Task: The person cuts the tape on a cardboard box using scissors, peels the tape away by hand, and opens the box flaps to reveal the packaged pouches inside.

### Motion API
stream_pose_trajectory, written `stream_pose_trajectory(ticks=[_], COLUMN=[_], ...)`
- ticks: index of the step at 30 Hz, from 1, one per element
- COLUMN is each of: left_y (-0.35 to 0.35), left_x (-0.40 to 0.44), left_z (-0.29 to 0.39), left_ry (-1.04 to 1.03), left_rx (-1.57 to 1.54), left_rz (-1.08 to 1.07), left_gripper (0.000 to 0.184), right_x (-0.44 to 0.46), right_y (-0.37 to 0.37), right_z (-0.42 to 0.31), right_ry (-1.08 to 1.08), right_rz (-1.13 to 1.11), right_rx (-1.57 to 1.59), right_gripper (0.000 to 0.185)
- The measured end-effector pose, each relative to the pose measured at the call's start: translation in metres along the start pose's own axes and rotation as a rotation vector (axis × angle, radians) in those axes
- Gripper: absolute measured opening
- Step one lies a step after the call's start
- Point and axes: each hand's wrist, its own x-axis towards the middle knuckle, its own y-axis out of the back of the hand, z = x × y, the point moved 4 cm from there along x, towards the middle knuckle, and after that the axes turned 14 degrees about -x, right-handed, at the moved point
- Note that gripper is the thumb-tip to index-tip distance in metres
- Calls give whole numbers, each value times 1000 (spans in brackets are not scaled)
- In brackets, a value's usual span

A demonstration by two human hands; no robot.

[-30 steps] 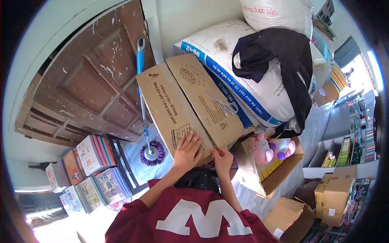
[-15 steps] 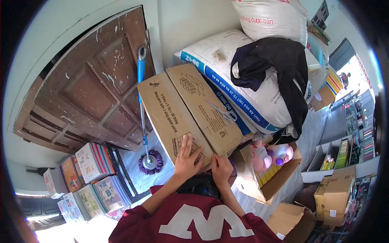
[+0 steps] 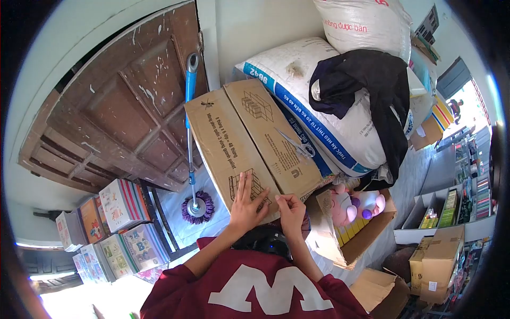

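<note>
A closed brown cardboard box (image 3: 218, 133) with printed text lies in front of me, its two top flaps meeting along a long seam. My left hand (image 3: 248, 208) rests on the near part of the left flap, fingers spread and holding nothing. Beside it, at the near end of the seam, my right hand (image 3: 290, 211) is closed in a pinch; whatever lies between its fingertips is too small to make out. Scissors (image 3: 297, 144) lie on the right flap, near the box's far right edge.
Large white sacks (image 3: 297, 64) with a dark garment (image 3: 366, 80) are behind the box. A mop (image 3: 197, 207) leans at the left by a brown door (image 3: 122, 101). Stacked books (image 3: 122, 204) stand lower left. An open carton (image 3: 366, 242) holding pink plush toys (image 3: 342, 204) is at right.
The right hand has lifted slightly at the near end of the seam. The left hand stays flat on the box, its fingers a little more spread than at first. The view has shifted a little.
</note>
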Motion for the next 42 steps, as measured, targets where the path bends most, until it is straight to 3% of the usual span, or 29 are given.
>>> stream_pose_trajectory(ticks=[5, 17, 23, 35, 38, 41, 42], left_y=[-2, -4, -5, -5, -2, 15, 23], left_x=[-1, -2, -3, -2, 2, 16, 25], left_z=[-1, -6, -7, -2, 0, 9, 6], left_ry=[20, 84, 76, 94, 31, -211, 52], left_rx=[-2, 48, 39, 106, 135, 206, 1], left_rz=[-14, -8, 1, -58, -33, -49, -64], left_gripper=[37, 60, 60, 60, 51, 40, 38], right_x=[22, 53, 46, 16, 12, 5, 3], right_y=[2, 1, 11, 16, 18, 19, 18], right_z=[-11, -25, -48, -65, -66, -67, -65], right_ry=[-30, -27, 104, 121, 139, 121, 102], right_rz=[-21, -96, -31, 8, 7, 32, 31], right_rx=[5, 95, 72, 17, 25, 22, 25], right_gripper=[10, 12, 12, 10, 9, 8, 8])
